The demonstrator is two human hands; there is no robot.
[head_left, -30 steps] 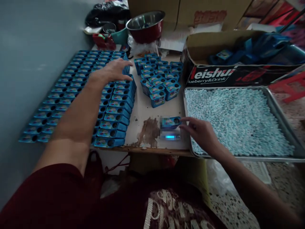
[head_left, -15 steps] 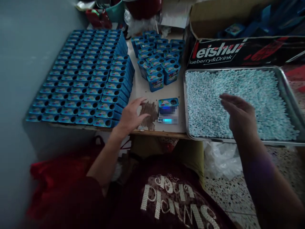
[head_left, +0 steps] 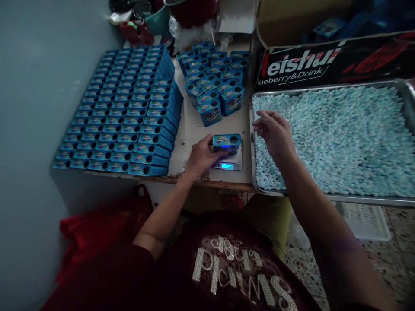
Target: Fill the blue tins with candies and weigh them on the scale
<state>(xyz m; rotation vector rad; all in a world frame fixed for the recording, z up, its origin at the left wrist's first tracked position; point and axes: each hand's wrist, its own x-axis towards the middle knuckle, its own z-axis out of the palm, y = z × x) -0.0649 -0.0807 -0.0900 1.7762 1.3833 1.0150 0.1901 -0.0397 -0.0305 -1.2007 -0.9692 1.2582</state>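
My left hand (head_left: 203,156) closes its thumb and fingers round the left side of a small blue candy box (head_left: 226,140). The box stands upright on a small digital scale (head_left: 234,166) with a lit display. My right hand (head_left: 274,133) hovers over the left edge of a metal tray (head_left: 253,175), its fingers bent and drawn together. Whether anything is between those fingertips I cannot make out. Small pale blue candies (head_left: 340,138) cover the tray.
Tight rows of blue boxes (head_left: 119,116) fill the table's left side. A looser group of similar boxes (head_left: 210,82) stands behind the scale. A printed cardboard carton (head_left: 304,65) sits behind the tray. Below are a red bag (head_left: 97,233) and a white plastic basket (head_left: 372,220).
My left hand has moved right, from open beside the scale to gripping the blue box on it. My right hand has moved left over the tray, its fingers now more curled.
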